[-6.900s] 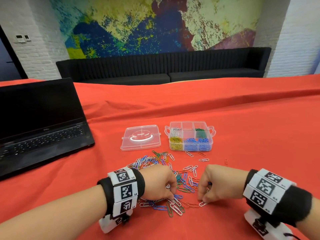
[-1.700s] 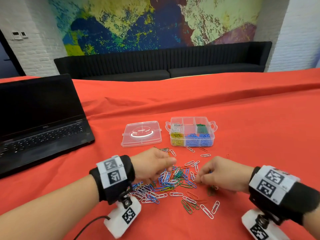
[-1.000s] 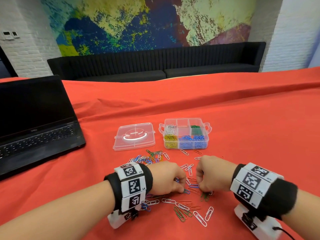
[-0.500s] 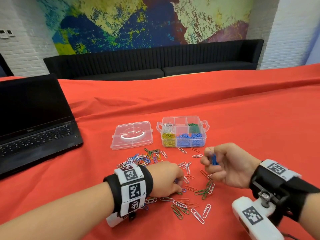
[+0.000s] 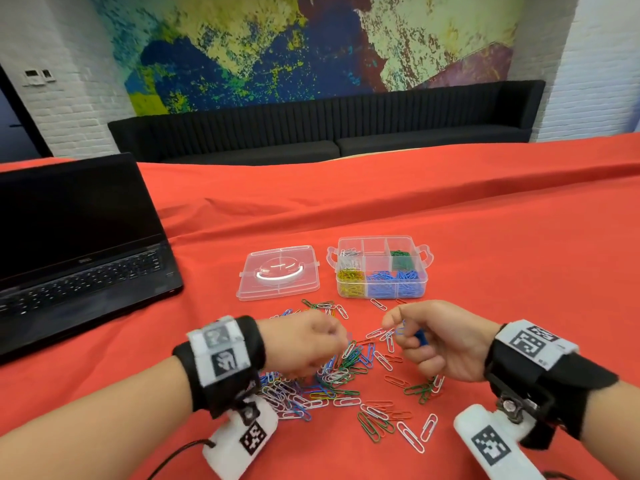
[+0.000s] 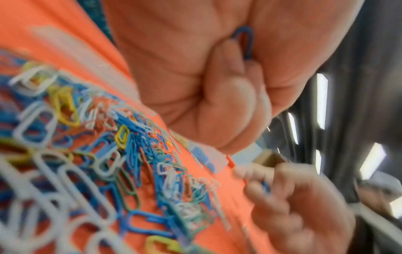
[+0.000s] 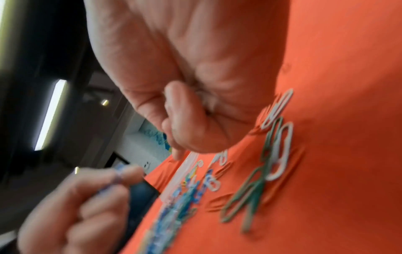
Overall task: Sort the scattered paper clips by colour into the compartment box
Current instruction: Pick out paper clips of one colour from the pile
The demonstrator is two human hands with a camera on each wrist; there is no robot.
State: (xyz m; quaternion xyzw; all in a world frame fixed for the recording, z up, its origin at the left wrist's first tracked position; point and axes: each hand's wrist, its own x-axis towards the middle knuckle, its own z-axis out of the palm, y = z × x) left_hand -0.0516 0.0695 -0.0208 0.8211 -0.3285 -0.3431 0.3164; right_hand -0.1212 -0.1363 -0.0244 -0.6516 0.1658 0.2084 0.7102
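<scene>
Blue paper clips (image 5: 417, 336) bunched in right hand (image 5: 438, 341), fingers curled round them, thumb and forefinger pinching one more, raised just above the table (image 5: 519, 271); likely gathering one colour per trip to save reaches. Left hand (image 6: 217, 77) also fisted, a blue clip (image 6: 244, 43) tucked in its curled fingers, held over the mixed pile (image 5: 332, 382). Compartment box (image 5: 379, 266) sits open just beyond the pile, blue section nearest, so the drop is short. Lid (image 5: 278, 273) parked beside it, out of the way.

Clear glossy plastic compartment box (image 5: 381, 289) and lid (image 5: 278, 273); smooth coated paper clips (image 5: 332, 375); matt, creased red cloth (image 5: 485, 237) covering the surface
</scene>
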